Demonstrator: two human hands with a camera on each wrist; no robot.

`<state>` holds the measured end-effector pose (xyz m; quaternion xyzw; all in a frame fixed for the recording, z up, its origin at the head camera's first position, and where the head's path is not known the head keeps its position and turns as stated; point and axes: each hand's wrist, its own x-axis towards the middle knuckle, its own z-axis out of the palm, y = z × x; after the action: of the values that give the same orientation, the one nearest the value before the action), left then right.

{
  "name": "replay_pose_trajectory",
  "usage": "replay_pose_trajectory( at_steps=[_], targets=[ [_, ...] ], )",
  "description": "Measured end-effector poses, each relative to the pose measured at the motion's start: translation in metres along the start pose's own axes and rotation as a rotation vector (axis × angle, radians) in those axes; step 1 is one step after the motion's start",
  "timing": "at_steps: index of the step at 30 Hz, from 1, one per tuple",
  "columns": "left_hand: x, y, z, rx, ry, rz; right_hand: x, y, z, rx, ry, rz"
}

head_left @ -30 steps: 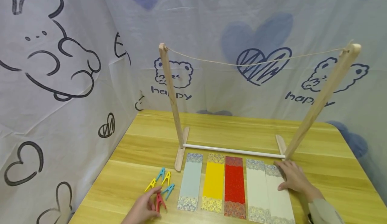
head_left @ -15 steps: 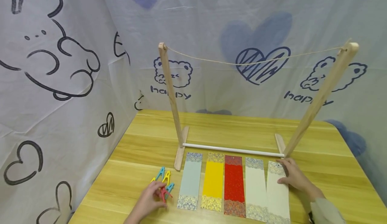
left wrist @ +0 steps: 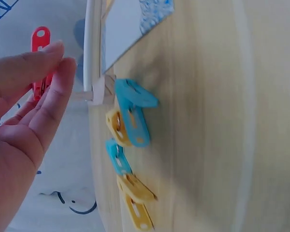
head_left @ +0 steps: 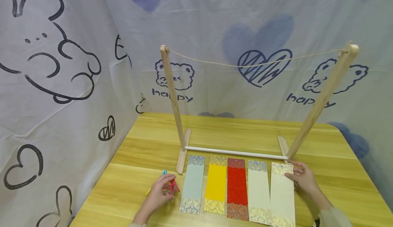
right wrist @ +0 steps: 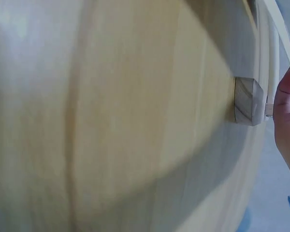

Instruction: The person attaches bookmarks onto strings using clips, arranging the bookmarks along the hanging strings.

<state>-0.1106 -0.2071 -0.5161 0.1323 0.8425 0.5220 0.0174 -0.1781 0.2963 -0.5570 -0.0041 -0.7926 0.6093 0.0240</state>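
Note:
My left hand [head_left: 157,194] pinches a red clothespin [left wrist: 40,36] between thumb and fingers, raised off the table in the left wrist view. Below it lie blue clothespins [left wrist: 135,121] and yellow clothespins [left wrist: 135,205], mostly hidden behind the hand in the head view. At the right, my right hand [head_left: 304,181] pinches the upper right edge of a cream paper strip [head_left: 282,198] with patterned ends. That strip's upper part is lifted off the table, seen edge-on in the right wrist view. Its lower end reaches the bottom of the head view.
Left of it lie a second cream strip [head_left: 258,189], a red strip [head_left: 237,187], a yellow strip [head_left: 216,182] and a pale blue strip [head_left: 194,182]. Behind them stands a wooden frame [head_left: 173,99] with a white bottom bar [head_left: 236,152] and a string [head_left: 227,64] across its top.
My left hand has picked up the red clothespin and moved it up and right. My right hand has separated the last cream strip from its neighbour and lifted its top end.

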Motion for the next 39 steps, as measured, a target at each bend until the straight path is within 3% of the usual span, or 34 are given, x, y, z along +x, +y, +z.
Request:
replay_pose_trajectory(
  at_steps=[3, 8, 14, 17, 21, 28, 39],
  targets=[
    [0.004, 0.001, 0.002, -0.012, -0.005, 0.018, -0.002, -0.001, -0.001, -0.008, 0.064, 0.071],
    [0.011, 0.001, 0.005, -0.073, -0.017, 0.001, -0.004, -0.002, 0.001, 0.044, 0.095, 0.125],
    [0.021, 0.002, 0.011, -0.232, -0.062, -0.018, -0.003, -0.003, 0.006, 0.358, 0.122, 0.104],
    [0.025, 0.003, 0.013, -0.322, -0.092, -0.031, -0.003, -0.003, 0.007, 0.448, 0.116, 0.093],
    [0.029, 0.007, 0.016, -0.403, -0.112, -0.064, -0.004, -0.006, 0.007, 0.455, 0.109, 0.103],
    [0.037, 0.011, 0.021, -0.472, -0.136, -0.089, -0.005, -0.011, 0.006, 0.534, 0.036, 0.092],
    [0.047, 0.012, 0.037, -0.565, -0.056, -0.09, -0.007, -0.012, 0.008, 0.656, -0.002, 0.069]
  ],
)
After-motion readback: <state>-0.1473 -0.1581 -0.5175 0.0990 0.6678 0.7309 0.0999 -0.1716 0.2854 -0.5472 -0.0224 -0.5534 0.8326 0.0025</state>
